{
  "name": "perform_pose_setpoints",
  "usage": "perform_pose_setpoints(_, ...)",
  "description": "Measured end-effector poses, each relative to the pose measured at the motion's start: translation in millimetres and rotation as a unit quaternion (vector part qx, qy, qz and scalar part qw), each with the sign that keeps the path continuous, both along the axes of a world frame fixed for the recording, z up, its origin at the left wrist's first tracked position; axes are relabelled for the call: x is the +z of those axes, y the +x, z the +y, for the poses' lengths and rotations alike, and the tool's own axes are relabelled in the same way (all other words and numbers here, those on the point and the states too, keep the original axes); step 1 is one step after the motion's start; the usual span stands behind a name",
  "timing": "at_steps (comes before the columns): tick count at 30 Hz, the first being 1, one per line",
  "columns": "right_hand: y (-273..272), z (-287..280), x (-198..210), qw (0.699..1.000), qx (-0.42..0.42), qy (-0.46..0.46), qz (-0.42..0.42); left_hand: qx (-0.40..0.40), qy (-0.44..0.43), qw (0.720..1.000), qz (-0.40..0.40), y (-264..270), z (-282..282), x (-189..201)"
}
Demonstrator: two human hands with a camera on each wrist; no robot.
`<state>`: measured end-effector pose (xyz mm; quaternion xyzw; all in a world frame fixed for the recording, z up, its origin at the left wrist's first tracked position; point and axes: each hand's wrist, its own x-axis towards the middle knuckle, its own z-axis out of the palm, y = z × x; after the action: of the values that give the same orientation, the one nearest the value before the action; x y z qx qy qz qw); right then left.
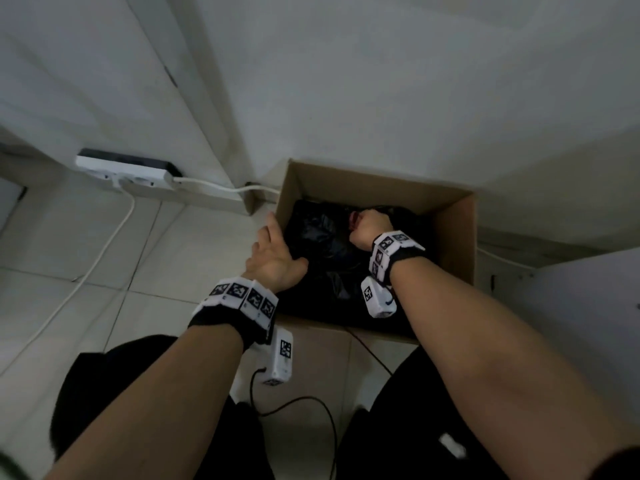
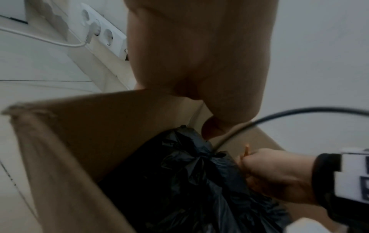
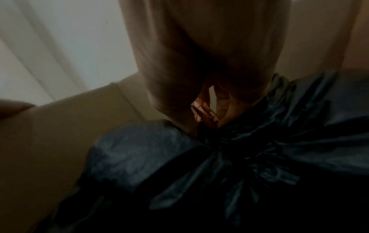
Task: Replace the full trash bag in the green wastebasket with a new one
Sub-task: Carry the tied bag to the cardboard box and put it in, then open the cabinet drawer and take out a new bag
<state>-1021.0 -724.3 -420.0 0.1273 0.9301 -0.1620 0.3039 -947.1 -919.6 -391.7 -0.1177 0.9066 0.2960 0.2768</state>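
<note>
A tied black trash bag [image 1: 322,251] [image 2: 191,186] [image 3: 199,165] sits inside an open cardboard box [image 1: 453,237] [image 2: 83,126] [image 3: 49,141] on the floor by the wall. My right hand [image 1: 369,226] [image 2: 273,175] [image 3: 209,100] grips the bag's gathered top with curled fingers. My left hand [image 1: 273,251] [image 2: 199,63] lies with straight fingers along the box's left wall, its thumb over the bag's edge. The green wastebasket is not in view.
A white power strip [image 1: 128,169] [image 2: 99,33] with a plugged white cord [image 1: 104,251] lies on the tiled floor to the left. A black cable [image 1: 311,407] runs between my knees. White walls and a door frame [image 1: 194,98] close in behind the box.
</note>
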Motion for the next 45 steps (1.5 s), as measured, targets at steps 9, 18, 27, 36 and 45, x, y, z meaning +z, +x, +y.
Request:
perform_pose_setpoints(9, 85, 39, 196, 0.984, -0.095, -0.128, 0.075, 0.033, 0.039, 0.992, -0.115, 91, -51, 118)
perform_pose_setpoints(18, 223, 53, 450, 0.933, -0.198, -0.283, 0.102, 0.040, -0.020, 0.964, -0.261, 271, -125, 325)
perform_pose_setpoints(27, 461, 76, 451, 0.869, -0.395, -0.298, 0.023, -0.089, 0.058, 0.973, -0.206, 315, -51, 393)
perform_pose_setpoints(36, 807, 119, 414, 0.727, -0.631, -0.224, -0.151, -0.297, 0.179, 0.915, -0.204, 392, 178, 444)
perform_pose_setpoints(45, 979, 219, 417, 0.575, -0.781, -0.236, -0.068, -0.462, 0.041, 0.852, -0.243, 516, 341, 405)
